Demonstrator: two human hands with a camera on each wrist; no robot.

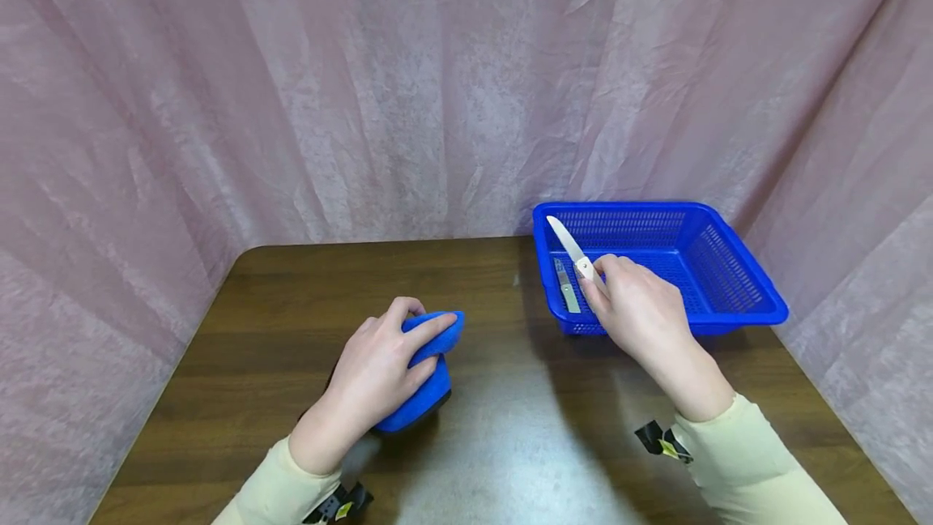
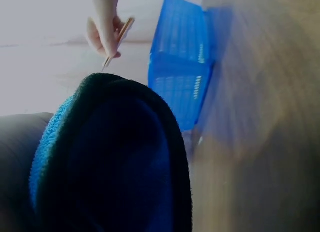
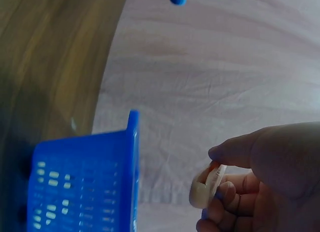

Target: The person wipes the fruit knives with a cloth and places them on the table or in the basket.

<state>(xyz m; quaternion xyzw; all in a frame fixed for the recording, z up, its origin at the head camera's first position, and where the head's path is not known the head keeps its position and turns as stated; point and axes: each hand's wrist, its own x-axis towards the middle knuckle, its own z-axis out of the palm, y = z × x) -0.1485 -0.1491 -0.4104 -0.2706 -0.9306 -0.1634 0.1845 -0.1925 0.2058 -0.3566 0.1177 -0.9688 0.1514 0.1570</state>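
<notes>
My left hand (image 1: 379, 367) grips a folded blue cloth (image 1: 423, 398) with a black edge, held over the left-middle part of the table. Fingers and thumb lie across the fold. In the left wrist view the cloth (image 2: 120, 157) fills much of the picture. My right hand (image 1: 645, 302) pinches a small knife (image 1: 565, 239) by its pale handle, above the left side of a blue plastic basket (image 1: 739, 318). Its blade points away and to the left. A second knife (image 1: 567, 288) with a light handle lies in the basket, along the left wall.
The basket stands at the back right of the brown wooden table (image 1: 277, 306). Pink curtains (image 1: 452, 87) hang behind the table and along its sides. Black bands with yellow marks (image 1: 665, 441) sit at both sleeves.
</notes>
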